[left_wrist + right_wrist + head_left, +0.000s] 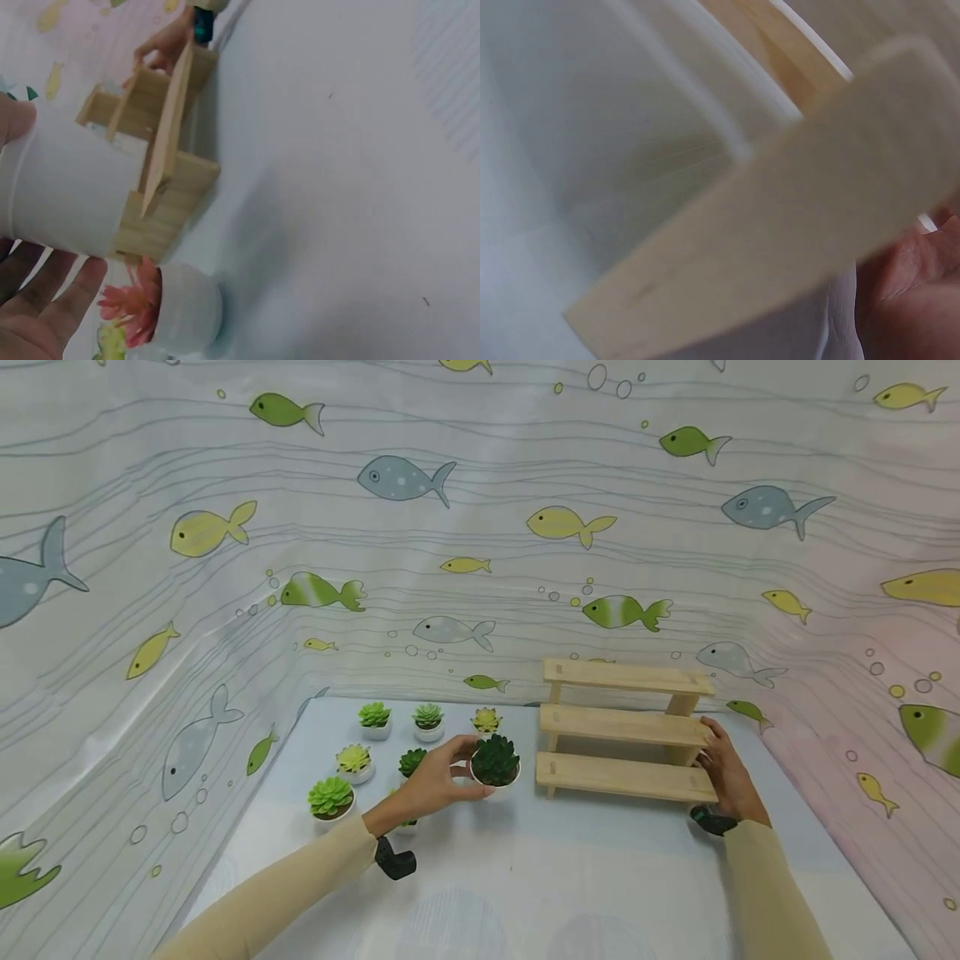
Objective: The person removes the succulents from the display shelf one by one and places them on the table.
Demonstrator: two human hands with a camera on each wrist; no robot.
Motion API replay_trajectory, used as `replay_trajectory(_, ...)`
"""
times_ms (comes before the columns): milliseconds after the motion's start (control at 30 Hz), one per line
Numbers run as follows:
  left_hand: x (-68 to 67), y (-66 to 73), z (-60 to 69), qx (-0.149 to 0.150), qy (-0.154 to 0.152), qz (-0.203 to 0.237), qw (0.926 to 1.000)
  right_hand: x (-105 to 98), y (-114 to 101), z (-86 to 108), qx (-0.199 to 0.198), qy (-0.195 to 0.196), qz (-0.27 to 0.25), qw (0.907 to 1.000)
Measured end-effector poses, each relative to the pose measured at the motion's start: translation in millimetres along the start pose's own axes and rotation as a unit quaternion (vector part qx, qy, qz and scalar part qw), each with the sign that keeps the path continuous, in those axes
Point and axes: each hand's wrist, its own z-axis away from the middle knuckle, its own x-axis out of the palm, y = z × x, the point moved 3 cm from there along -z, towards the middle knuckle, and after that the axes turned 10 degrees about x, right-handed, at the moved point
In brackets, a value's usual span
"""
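Observation:
My left hand point(442, 777) grips a white pot with a dark green succulent point(497, 762), held above the table just left of the wooden three-step stand point(626, 777). In the left wrist view, the fingers and thumb hold the sides of this white pot point(71, 180). Below it stands a small white pot with a pink succulent point(131, 304), mostly hidden behind the hand in the head view. At the stand's right end, my right hand point(731, 772) holds its side by the middle step. A blurred wooden board point(780, 217) crosses the right wrist view.
Several other potted succulents stand at the table's left, among them a light green one point(332, 797), a yellowish one point(354, 760) and a bright green one point(375, 718). A yellow succulent point(487, 720) stands behind the left hand. Fish-printed sheeting point(480, 585) surrounds the white table point(525, 877).

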Motion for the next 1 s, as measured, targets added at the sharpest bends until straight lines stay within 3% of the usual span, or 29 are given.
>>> replay_trajectory(400,3.7,-9.9,22.2,-0.018,-0.026,0.039,0.9987,2.2,-1.6,0.2,0.023,0.002,-0.004,0.9997)
replay_trajectory(1000,20.5,-26.6,40.8,-0.039,-0.053,0.019,0.9977,2.7,-0.7,-0.7,0.028,0.007,-0.003,0.9996)
